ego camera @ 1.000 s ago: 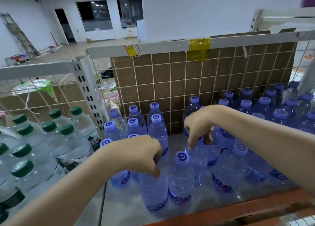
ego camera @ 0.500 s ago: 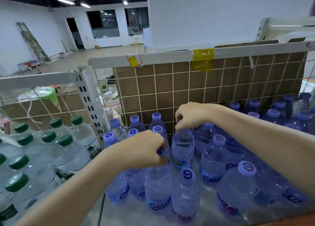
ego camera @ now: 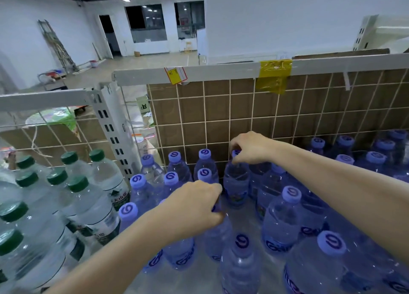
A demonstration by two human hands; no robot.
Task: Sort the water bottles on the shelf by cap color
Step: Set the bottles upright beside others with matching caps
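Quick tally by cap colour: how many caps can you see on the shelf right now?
Green caps: 8
Purple caps: at least 17, some hidden
Total: at least 25

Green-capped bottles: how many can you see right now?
8 green-capped bottles, left of the white post: three at the back, three before them, two nearest the camera. More may lie beyond the frame.

Stockroom: wire shelving (ego camera: 230, 107), crowded bottles (ego camera: 281, 218)
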